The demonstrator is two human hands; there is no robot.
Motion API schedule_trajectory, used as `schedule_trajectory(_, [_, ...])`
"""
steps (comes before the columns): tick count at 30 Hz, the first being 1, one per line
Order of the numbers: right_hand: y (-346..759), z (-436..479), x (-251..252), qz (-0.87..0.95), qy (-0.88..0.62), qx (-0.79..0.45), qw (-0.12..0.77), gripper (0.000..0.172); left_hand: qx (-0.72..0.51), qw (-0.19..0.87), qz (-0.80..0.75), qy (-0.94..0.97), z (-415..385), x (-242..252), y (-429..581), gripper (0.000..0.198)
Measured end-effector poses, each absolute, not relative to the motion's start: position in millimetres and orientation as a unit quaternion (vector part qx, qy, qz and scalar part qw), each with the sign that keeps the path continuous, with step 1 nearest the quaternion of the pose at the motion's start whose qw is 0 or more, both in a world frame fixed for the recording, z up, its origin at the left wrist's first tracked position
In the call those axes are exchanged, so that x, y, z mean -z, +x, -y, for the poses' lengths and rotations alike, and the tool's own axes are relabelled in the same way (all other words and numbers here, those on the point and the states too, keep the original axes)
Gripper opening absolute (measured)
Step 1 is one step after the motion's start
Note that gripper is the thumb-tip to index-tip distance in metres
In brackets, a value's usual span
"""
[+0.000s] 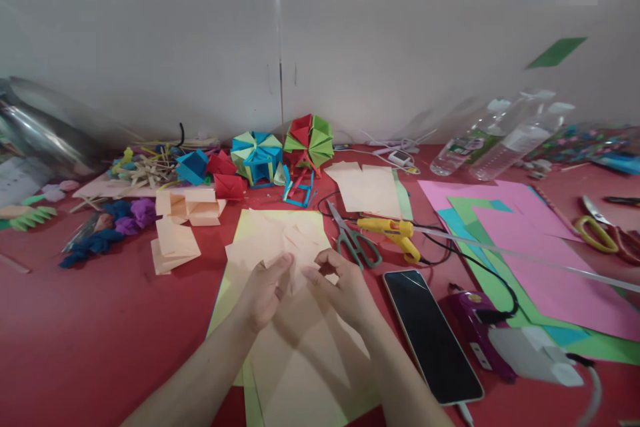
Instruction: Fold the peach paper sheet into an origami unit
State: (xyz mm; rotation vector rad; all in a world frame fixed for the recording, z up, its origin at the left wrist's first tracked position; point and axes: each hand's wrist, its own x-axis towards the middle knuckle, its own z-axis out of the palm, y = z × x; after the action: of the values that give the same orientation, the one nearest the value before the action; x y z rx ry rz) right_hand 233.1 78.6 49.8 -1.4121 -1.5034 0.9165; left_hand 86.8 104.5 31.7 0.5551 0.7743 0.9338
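The folded paper (295, 273) is between the 2 hands, over the big peach sheets (310, 373) in the middle of the red surface (125, 320). I see the left hand (263, 290) with its thumb and fingers clamped on the paper. The right hand (350, 290) has its fingers bent close to the other edge, but I can't tell if they pinch it or only sit near it. What worries me most is a crooked fold: the paper looks thin, so if 1 hand pulls harder than the other, it could bend or rip. The paper and the sheets are the same color, so I think it would be easy to miss an edge. The sheets look loose, and an arm could drag them along. On the right, the scissors (349, 229) lie just beside the right hand, with the glue gun (395, 232) a bit past them. A quick swing that way could bump a blade or knock the gun. I can't tell if the gun is hot; if it is, it could burn. The phone (433, 337) is near the right arm, so an elbow could push it.
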Motion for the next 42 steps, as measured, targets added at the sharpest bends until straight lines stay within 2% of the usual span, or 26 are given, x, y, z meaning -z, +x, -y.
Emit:
schedule_trajectory(6, [239.0, -77.1, -54.7, 0.598, -0.554, -0.397, 0.423, 0.02, -0.416, 0.79, -0.34, 0.295, -107.1, -34.9, 79.5, 0.021])
schedule_trajectory(9, [238.6, -77.1, -54.4, 0.582, -0.544, -0.415, 0.44, 0.015, -0.417, 0.788, -0.343, 0.295, -107.9, -31.9, 78.6, 0.022])
schedule_trajectory(10, [237.2, -77.3, -53.5, 0.569, -0.544, -0.419, 0.452, 0.017, -0.418, 0.789, -0.342, 0.291, -107.4, -30.8, 79.6, 0.021])
schedule_trajectory(13, [230.8, -78.2, -49.2, 0.522, -0.552, -0.441, 0.477, 0.038, -0.433, 0.789, -0.335, 0.278, -104.0, -29.0, 84.6, 0.02])
schedule_trajectory(16, [225.0, -79.0, -44.7, 0.489, -0.56, -0.472, 0.474, 0.023, -0.454, 0.786, -0.325, 0.266, -100.6, -29.5, 89.5, 0.022])
schedule_trajectory(20, [222.1, -80.2, -44.0, 0.445, -0.566, -0.493, 0.489, 0.032, -0.483, 0.777, -0.317, 0.248, -98.7, -29.6, 93.2, 0.024])
schedule_trajectory(28, [221.0, -81.8, -45.2, 0.375, -0.539, -0.506, 0.559, 0.022, -0.49, 0.781, -0.31, 0.234, -95.6, -27.7, 96.7, 0.02])
schedule_trajectory(32, [219.7, -81.7, -41.9, 0.355, -0.538, -0.498, 0.58, 0.027, -0.497, 0.78, -0.312, 0.218, -94.5, -28.7, 98.7, 0.021])
schedule_trajectory(35, [218.5, -81.9, -44.7, 0.37, -0.536, -0.504, 0.567, 0.027, -0.506, 0.776, -0.318, 0.201, -95.1, -28.2, 97.8, 0.022])
schedule_trajectory(42, [219.3, -82.2, -44.8, 0.418, -0.555, -0.543, 0.471, 0.027, -0.51, 0.776, -0.33, 0.169, -101.4, -30.4, 93.7, 0.018])
